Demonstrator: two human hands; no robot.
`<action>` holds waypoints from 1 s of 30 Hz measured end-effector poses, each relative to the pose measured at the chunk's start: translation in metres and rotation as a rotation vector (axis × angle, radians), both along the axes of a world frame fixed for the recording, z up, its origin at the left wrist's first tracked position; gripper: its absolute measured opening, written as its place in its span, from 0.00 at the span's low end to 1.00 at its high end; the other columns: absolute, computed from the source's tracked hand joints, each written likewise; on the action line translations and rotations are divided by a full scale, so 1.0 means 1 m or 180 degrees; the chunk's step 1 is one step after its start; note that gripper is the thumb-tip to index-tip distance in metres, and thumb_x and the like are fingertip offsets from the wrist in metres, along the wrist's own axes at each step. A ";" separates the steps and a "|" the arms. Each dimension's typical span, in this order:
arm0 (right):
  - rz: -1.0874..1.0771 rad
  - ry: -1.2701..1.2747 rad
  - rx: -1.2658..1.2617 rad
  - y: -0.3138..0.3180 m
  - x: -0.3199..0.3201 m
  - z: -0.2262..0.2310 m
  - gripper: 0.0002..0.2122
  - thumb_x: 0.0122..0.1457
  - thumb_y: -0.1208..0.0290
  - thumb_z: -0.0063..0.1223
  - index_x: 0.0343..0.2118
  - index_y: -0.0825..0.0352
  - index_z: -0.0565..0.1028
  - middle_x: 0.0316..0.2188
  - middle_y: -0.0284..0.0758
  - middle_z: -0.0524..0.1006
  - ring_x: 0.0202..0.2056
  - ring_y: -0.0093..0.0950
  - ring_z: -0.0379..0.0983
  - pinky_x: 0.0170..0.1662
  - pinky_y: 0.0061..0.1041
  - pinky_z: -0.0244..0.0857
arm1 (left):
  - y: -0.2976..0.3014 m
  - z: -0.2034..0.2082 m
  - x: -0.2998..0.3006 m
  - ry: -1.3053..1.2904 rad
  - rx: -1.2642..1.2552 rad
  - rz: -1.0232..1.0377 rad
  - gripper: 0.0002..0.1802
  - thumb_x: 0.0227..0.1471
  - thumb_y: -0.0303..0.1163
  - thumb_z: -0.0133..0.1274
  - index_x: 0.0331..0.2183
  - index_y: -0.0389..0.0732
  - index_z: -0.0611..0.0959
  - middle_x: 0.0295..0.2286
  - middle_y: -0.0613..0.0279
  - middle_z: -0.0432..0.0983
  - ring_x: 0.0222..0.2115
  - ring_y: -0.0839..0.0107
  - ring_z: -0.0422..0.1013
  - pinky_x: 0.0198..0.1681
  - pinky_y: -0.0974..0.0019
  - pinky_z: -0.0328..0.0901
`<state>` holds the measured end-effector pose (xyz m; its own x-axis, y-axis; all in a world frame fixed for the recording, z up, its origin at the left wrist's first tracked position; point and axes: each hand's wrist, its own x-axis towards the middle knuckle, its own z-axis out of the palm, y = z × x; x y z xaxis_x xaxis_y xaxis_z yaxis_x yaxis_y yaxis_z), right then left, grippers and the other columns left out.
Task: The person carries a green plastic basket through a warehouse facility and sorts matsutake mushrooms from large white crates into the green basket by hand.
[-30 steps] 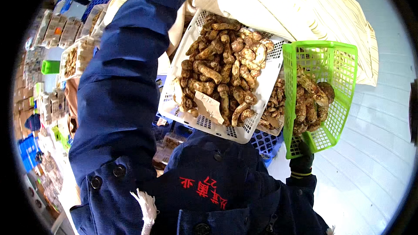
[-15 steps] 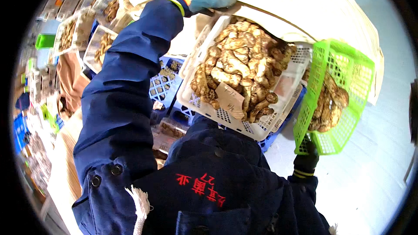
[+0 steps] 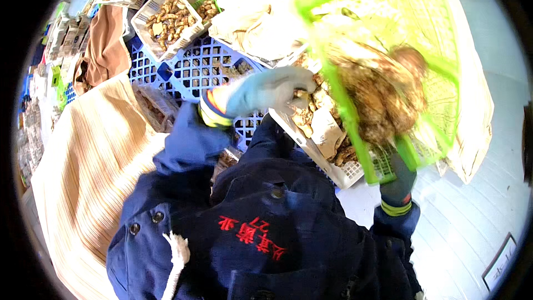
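Presumably stiff, the green basket (image 3: 344, 111), frame right, suits your right hand (image 3: 397, 182), clamped at its lower end; your left hand (image 3: 272, 90) curls at likely bruisable mushrooms (image 3: 302, 116), centre, pinch unclear.

navy jacket (image 3: 222, 258), red lettering (image 3: 245, 234), dark snaps (image 3: 135, 228), white cord (image 3: 175, 266); left hand (image 3: 272, 89) in pale blue glove (image 3: 247, 98), yellow-banded cuff (image 3: 214, 116).

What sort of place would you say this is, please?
Probably a produce sorting or storage room: mushrooms in a green basket held by the right hand, more in a white crate, and blue plastic latticework.
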<state>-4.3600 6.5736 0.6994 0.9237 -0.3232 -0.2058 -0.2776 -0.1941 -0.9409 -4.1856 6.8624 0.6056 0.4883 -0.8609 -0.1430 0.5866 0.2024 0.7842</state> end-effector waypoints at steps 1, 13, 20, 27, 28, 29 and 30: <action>-0.0163 -0.0003 0.0783 0.005 0.017 -0.009 0.18 0.51 0.76 0.42 0.46 0.74 0.62 0.40 0.42 0.70 0.40 0.31 0.69 0.41 0.30 0.66 | 0.008 0.007 -0.015 -0.0369 -0.0140 -0.0080 0.41 0.45 0.55 0.46 0.52 0.38 0.57 0.48 0.53 0.60 0.46 0.62 0.62 0.44 0.67 0.62; 0.1197 0.0485 0.1516 0.170 0.118 -0.103 0.09 0.48 0.77 0.47 0.33 0.71 0.70 0.27 0.32 0.72 0.29 0.22 0.69 0.34 0.20 0.63 | 0.104 -0.056 -0.088 -0.3531 0.2430 0.2729 0.16 0.36 0.17 0.50 0.33 0.35 0.74 0.28 0.59 0.70 0.28 0.69 0.67 0.30 0.69 0.63; 0.3952 0.0950 -0.1155 0.170 0.206 -0.129 0.21 0.48 0.66 0.53 0.45 0.69 0.66 0.34 0.38 0.73 0.31 0.22 0.69 0.37 0.19 0.64 | 0.204 -0.144 -0.090 0.1002 0.0295 0.3567 0.04 0.37 0.19 0.43 0.18 0.39 0.67 0.21 0.63 0.64 0.23 0.71 0.63 0.29 0.68 0.64; 0.3981 0.1704 -0.4759 0.118 0.342 -0.245 0.36 0.38 0.54 0.57 0.52 0.60 0.56 0.44 0.44 0.67 0.44 0.41 0.64 0.45 0.35 0.58 | 0.242 -0.259 -0.106 0.1735 -0.0012 0.3456 0.05 0.41 0.22 0.40 0.25 0.37 0.71 0.26 0.60 0.66 0.32 0.65 0.66 0.40 0.61 0.64; 0.4201 0.2264 -0.4804 0.131 0.347 -0.254 0.38 0.35 0.56 0.60 0.51 0.61 0.57 0.44 0.43 0.67 0.45 0.40 0.64 0.45 0.35 0.59 | 0.250 -0.269 -0.114 0.1960 -0.0086 0.3586 0.05 0.41 0.22 0.39 0.25 0.37 0.70 0.26 0.60 0.65 0.30 0.65 0.65 0.39 0.60 0.64; 0.4279 0.2634 -0.4749 0.115 0.352 -0.275 0.39 0.33 0.59 0.63 0.51 0.61 0.57 0.43 0.42 0.68 0.45 0.39 0.64 0.45 0.36 0.59 | 0.246 -0.265 -0.112 0.1735 0.0277 0.3645 0.05 0.39 0.21 0.38 0.24 0.37 0.69 0.25 0.60 0.65 0.29 0.65 0.65 0.38 0.61 0.63; 0.4130 0.3129 -0.4573 0.113 0.355 -0.286 0.34 0.34 0.63 0.63 0.49 0.62 0.61 0.43 0.42 0.69 0.45 0.38 0.65 0.46 0.35 0.60 | 0.245 -0.260 -0.112 0.1524 0.0690 0.3708 0.06 0.38 0.21 0.38 0.24 0.37 0.69 0.24 0.61 0.64 0.27 0.66 0.64 0.36 0.62 0.63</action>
<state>-4.0050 6.6861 0.4135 0.4725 -0.0982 -0.8758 0.3840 -0.8715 0.3049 -4.2975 7.1073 0.3460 0.7964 0.1023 -0.5961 0.3812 0.6802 0.6261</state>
